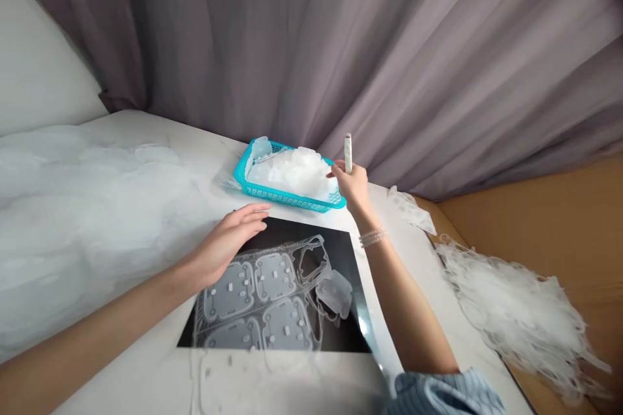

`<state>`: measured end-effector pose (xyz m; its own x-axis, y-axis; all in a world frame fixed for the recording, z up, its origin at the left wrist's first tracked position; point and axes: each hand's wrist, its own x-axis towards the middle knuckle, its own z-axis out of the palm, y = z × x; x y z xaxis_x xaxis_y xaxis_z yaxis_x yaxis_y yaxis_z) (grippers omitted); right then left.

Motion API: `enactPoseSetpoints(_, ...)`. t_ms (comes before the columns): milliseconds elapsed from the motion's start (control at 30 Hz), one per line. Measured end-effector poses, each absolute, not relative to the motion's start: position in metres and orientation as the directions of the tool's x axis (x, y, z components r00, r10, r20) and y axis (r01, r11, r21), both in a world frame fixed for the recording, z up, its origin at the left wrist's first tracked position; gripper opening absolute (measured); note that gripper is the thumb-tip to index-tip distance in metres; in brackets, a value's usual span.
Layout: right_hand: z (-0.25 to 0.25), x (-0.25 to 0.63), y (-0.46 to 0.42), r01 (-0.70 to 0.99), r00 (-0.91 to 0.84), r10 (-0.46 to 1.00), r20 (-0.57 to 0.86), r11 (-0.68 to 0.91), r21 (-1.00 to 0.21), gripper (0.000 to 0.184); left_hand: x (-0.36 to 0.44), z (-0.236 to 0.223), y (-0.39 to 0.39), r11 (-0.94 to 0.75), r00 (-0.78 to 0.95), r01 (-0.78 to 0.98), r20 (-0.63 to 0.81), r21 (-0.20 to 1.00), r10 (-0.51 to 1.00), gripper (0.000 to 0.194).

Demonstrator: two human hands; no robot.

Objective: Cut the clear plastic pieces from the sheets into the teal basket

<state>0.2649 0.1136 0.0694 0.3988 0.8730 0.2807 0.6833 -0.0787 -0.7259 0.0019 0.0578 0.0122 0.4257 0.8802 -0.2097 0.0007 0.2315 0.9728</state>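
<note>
A white, wrapped, stick-like tool (348,154) points upward from my right hand (354,183), whose fingers are closed around it; its lower end is hidden. This hand is at the right end of a turquoise basket (292,200) holding a heap of white translucent pieces (296,172). My left hand (233,240) hovers or rests, I cannot tell which, over the far left of a black mat (335,337), fingers stretched out and nothing in them. Below it lies a clear plastic sheet (260,303) with several moulded rounded-square panels. One loose translucent piece (334,293) lies at the sheet's right.
A large pile of translucent pieces (97,227) covers the left of the white table (214,155). Stringy plastic offcuts (520,311) are heaped at the right, by a tan surface (545,220). A crumpled white scrap (411,209) lies near the grey curtain (272,45).
</note>
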Motion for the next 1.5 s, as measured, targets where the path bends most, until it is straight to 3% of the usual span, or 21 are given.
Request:
enactPoseSetpoints(67, 0.061, 0.276, 0.081, 0.725, 0.360, 0.902, 0.237, -0.111, -0.679, 0.032, 0.002, 0.010, 0.060, 0.066, 0.423, 0.161, -0.130, 0.985, 0.897, 0.043)
enactPoseSetpoints(133, 0.052, 0.285, 0.038, 0.771, 0.300, 0.941, 0.153, -0.145, -0.621, 0.033, 0.003, 0.004, 0.061, -0.176, 0.441, 0.361, -0.002, 0.916, 0.897, 0.042)
enactPoseSetpoints(233, 0.040, 0.289, -0.023, 0.809, 0.220, 0.976, -0.001, -0.183, -0.559, 0.036, 0.004, -0.008, 0.059, -0.490, 0.528, 0.606, 0.143, 0.627, 0.837, 0.040)
enactPoseSetpoints(300, 0.029, 0.283, -0.048, 0.822, 0.160, 0.984, -0.082, -0.179, -0.540, 0.038, 0.004, -0.014, 0.057, -0.578, 0.583, 0.675, 0.150, 0.458, 0.799, 0.036)
enactPoseSetpoints(367, 0.018, 0.273, -0.059, 0.844, 0.122, 0.988, -0.099, -0.155, -0.514, 0.038, 0.004, -0.018, 0.053, -0.608, 0.611, 0.695, 0.132, 0.384, 0.781, 0.030)
enactPoseSetpoints(500, 0.004, 0.259, -0.051, 0.892, 0.080, 0.994, -0.068, -0.102, -0.440, 0.023, 0.004, -0.015, 0.045, -0.617, 0.624, 0.703, 0.110, 0.352, 0.774, 0.018)
enactPoseSetpoints(600, 0.005, 0.266, -0.042, 0.910, 0.119, 0.992, -0.031, -0.122, -0.397, 0.018, 0.011, -0.014, 0.045, -0.621, 0.623, 0.711, 0.116, 0.329, 0.774, 0.021)
enactPoseSetpoints(733, 0.014, 0.290, -0.034, 0.931, 0.192, 0.980, 0.058, -0.163, -0.326, 0.021, 0.026, -0.014, 0.050, -0.624, 0.607, 0.715, 0.163, 0.314, 0.778, 0.019)
enactPoseSetpoints(800, 0.018, 0.298, -0.033, 0.927, 0.219, 0.968, 0.120, -0.168, -0.334, 0.031, 0.029, -0.013, 0.045, -0.631, 0.603, 0.714, 0.193, 0.302, 0.774, 0.019)
enactPoseSetpoints(867, 0.023, 0.297, -0.036, 0.875, 0.298, 0.937, 0.182, -0.192, -0.444, 0.043, 0.027, -0.014, 0.034, -0.661, 0.626, 0.693, 0.213, 0.289, 0.750, 0.023)
enactPoseSetpoints(967, 0.030, 0.278, -0.045, 0.665, 0.399, 0.905, 0.148, -0.175, -0.727, 0.064, 0.015, -0.023, 0.011, -0.815, 0.771, 0.541, 0.265, 0.207, 0.579, 0.027)
enactPoseSetpoints(1033, 0.032, 0.257, -0.050, 0.515, 0.348, 0.935, 0.067, -0.131, -0.847, 0.075, 0.005, -0.032, -0.002, -0.892, 0.840, 0.435, 0.301, 0.121, 0.451, 0.030)
enactPoseSetpoints(1100, 0.029, 0.233, -0.052, 0.440, 0.256, 0.967, -0.015, -0.130, -0.889, 0.077, -0.002, -0.040, -0.009, -0.907, 0.855, 0.414, 0.310, 0.072, 0.415, 0.034)
enactPoseSetpoints(1167, 0.020, 0.212, -0.051, 0.425, 0.196, 0.979, -0.050, -0.131, -0.896, 0.070, -0.005, -0.043, -0.011, -0.898, 0.849, 0.436, 0.304, 0.059, 0.432, 0.036)
enactPoseSetpoints(1367, -0.005, 0.195, -0.045, 0.565, 0.000, 1.000, 0.031, 0.025, -0.824, 0.025, -0.010, -0.039, -0.015, -0.872, 0.825, 0.487, 0.304, 0.048, 0.477, 0.040)
enactPoseSetpoints(1500, 0.001, 0.196, -0.044, 0.680, -0.111, 0.993, 0.048, 0.111, -0.725, 0.020, -0.011, -0.037, -0.017, -0.871, 0.826, 0.489, 0.298, 0.043, 0.479, 0.040)
